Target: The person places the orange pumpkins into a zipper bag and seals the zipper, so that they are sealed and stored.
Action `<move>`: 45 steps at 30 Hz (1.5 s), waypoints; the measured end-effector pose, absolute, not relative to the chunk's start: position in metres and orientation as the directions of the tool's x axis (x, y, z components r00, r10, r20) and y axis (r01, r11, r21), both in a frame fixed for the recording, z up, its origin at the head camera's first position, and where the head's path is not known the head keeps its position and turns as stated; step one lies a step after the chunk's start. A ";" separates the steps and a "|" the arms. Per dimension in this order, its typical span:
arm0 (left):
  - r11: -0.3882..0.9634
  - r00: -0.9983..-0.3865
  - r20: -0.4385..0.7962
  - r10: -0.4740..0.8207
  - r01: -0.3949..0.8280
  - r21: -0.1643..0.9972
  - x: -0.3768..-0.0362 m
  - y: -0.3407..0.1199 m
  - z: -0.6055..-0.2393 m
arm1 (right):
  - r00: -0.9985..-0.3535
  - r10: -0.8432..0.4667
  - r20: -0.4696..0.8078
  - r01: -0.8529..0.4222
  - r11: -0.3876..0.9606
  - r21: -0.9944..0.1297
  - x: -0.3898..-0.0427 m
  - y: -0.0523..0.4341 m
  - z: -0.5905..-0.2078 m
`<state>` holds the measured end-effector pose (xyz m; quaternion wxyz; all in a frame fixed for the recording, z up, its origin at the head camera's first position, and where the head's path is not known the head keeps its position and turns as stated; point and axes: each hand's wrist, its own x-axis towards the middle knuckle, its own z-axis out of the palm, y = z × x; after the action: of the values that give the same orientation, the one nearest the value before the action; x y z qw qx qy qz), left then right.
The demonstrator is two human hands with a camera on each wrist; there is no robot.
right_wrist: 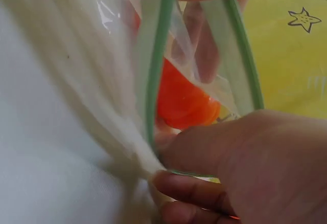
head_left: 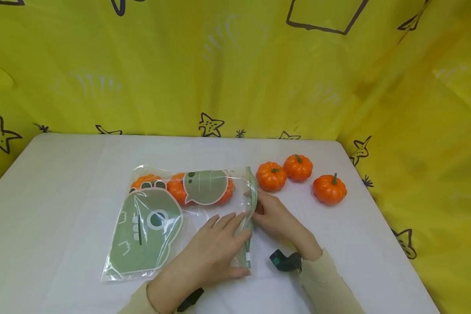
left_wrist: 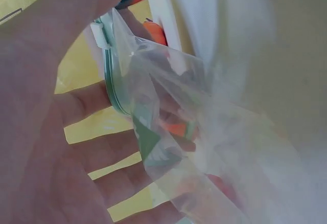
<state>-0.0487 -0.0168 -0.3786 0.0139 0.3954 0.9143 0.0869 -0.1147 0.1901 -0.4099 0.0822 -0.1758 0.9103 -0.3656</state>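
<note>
A clear zip bag (head_left: 153, 226) printed with green dinosaur shapes lies flat on the white table (head_left: 63, 183). Orange toy pumpkins (head_left: 176, 189) sit inside it at its far side. My left hand (head_left: 235, 246) rests on the bag with straight fingers, just left of the green zip strip (head_left: 252, 192). My right hand (head_left: 257, 207) pinches the zip strip at the bag's mouth. In the right wrist view the green zip strip (right_wrist: 153, 55) gapes apart, and a pumpkin (right_wrist: 184, 101) shows inside. The left wrist view shows spread fingers (left_wrist: 76, 106) beside the bag's film (left_wrist: 204, 147).
Three loose orange pumpkins (head_left: 271, 176) (head_left: 298, 167) (head_left: 329, 189) stand on the table right of the bag. A yellow curtain (head_left: 235, 65) with star drawings hangs behind and along the right side. Black wrist straps (head_left: 284, 261) show on both arms.
</note>
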 end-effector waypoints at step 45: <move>0.644 -0.624 0.243 0.743 0.765 -0.002 -0.053 -0.016 -0.397 | -0.962 -0.157 0.224 -0.243 0.865 -0.439 -0.139 0.216 -0.397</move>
<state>-0.0529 -0.0160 -0.3970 -0.1111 0.4190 0.8997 0.0509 -0.1395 0.2157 -0.3966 -0.0906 -0.1039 0.9614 -0.2381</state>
